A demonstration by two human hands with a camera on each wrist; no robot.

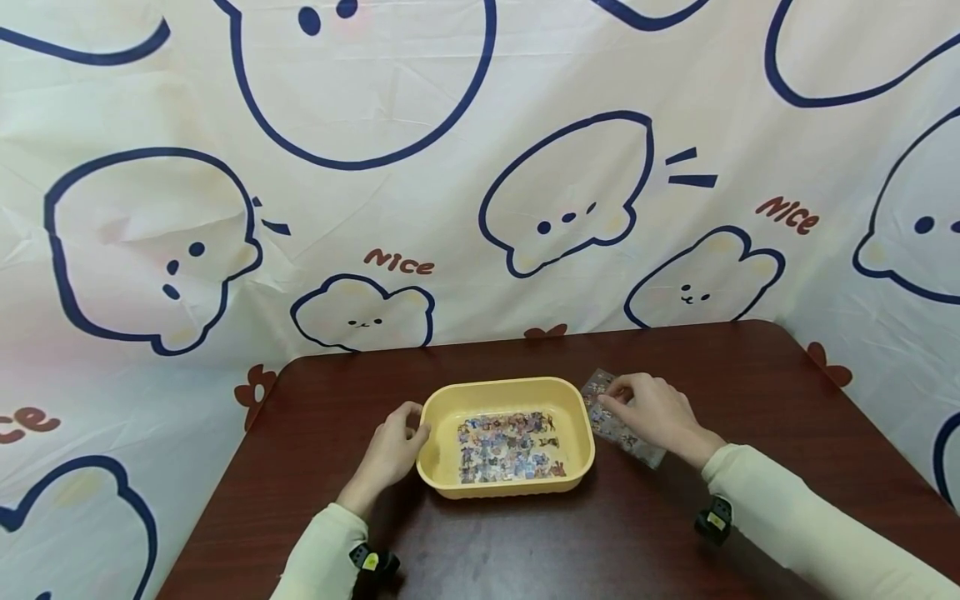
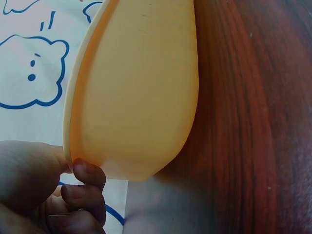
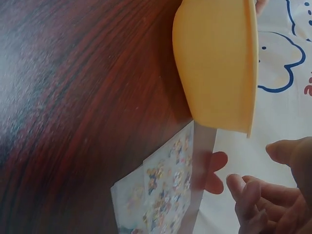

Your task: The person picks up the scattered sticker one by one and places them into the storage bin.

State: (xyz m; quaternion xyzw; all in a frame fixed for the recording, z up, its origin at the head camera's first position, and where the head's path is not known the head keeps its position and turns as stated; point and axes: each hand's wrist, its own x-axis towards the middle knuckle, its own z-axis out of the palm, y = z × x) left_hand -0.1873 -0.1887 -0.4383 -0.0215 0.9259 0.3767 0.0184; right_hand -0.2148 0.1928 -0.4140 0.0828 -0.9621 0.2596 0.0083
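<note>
A yellow plastic basin (image 1: 506, 492) stands on the table, with many small colourful stickers or cut-out pictures (image 1: 510, 450) spread over its bottom. My left hand (image 1: 392, 446) pinches the basin's left rim; in the left wrist view the thumb and curled fingers (image 2: 88, 173) meet at the rim's edge. To the right of the basin lie clear sheets (image 1: 626, 433) printed with small figures, overlapping in the right wrist view. Just over these sheets is my right hand (image 1: 656, 408), its thumb and fingers apart with nothing visible between them. Whether a fingertip touches the sheets is unclear.
The dark reddish-brown wooden table (image 1: 750, 500) has rounded far corners. Behind it and at both sides hangs a white cloth (image 1: 450, 208) with blue cartoon outlines. A black wrist device (image 1: 714, 521) sits on the right sleeve, another (image 1: 372, 560) on the left.
</note>
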